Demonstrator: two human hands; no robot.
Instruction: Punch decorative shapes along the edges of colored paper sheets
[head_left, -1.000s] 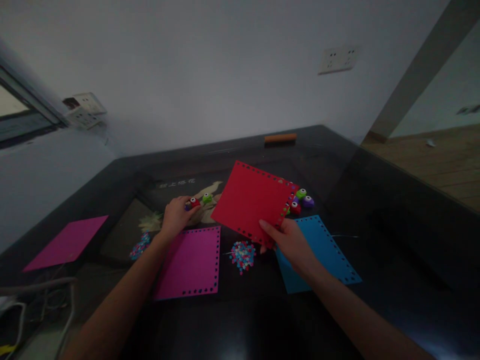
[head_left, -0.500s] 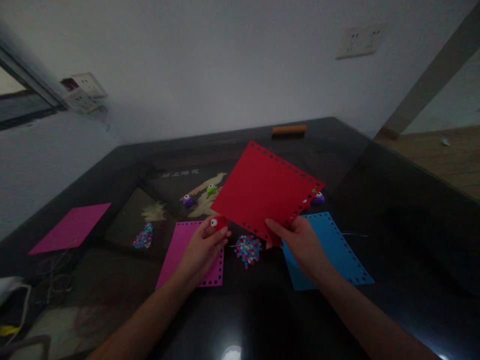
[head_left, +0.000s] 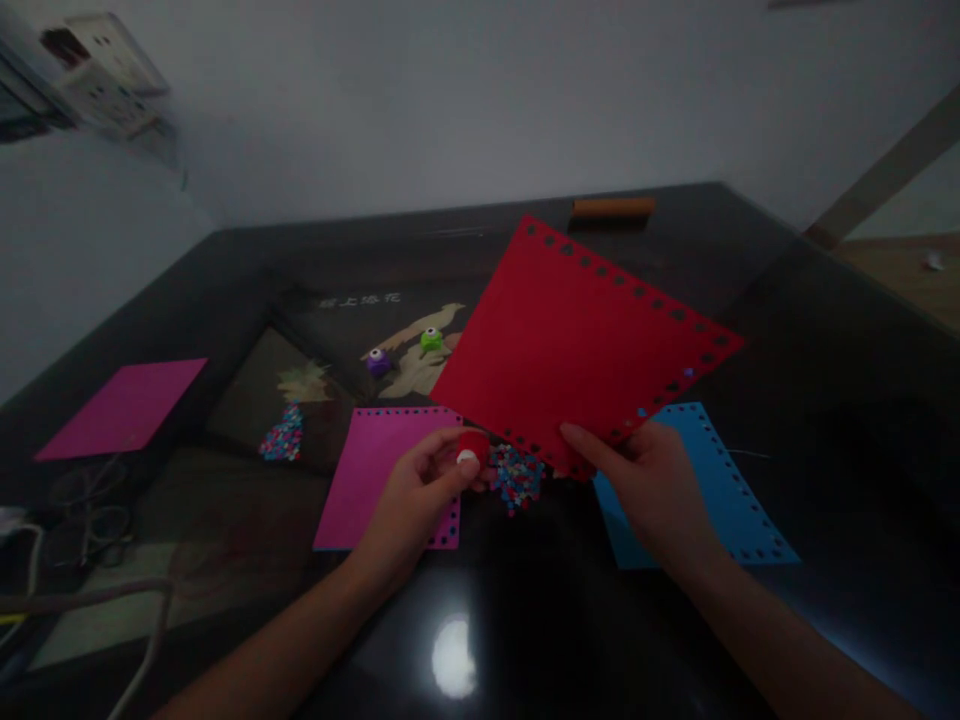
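My left hand is closed round a small red paper punch with a white eye on it. My right hand grips a red sheet of paper by its lower edge, thumb on top and fingers underneath. Rows of small punched holes run along edges of this tilted sheet, which is raised above the table. Beneath the left hand lies a pink punched sheet. A blue punched sheet is under the right hand. Between the hands sits a heap of tiny coloured paper cutouts.
Green and purple one-eyed punches stand behind the pink sheet. A second cutout heap and another pink sheet lie leftward. An orange-brown roll rests at the back of the dark glossy table. Cables lie left.
The camera view has shifted downward and a little left. The red punch has turned in my left hand, its eye now lower. The red sheet appears larger and nearer, still in my right hand.
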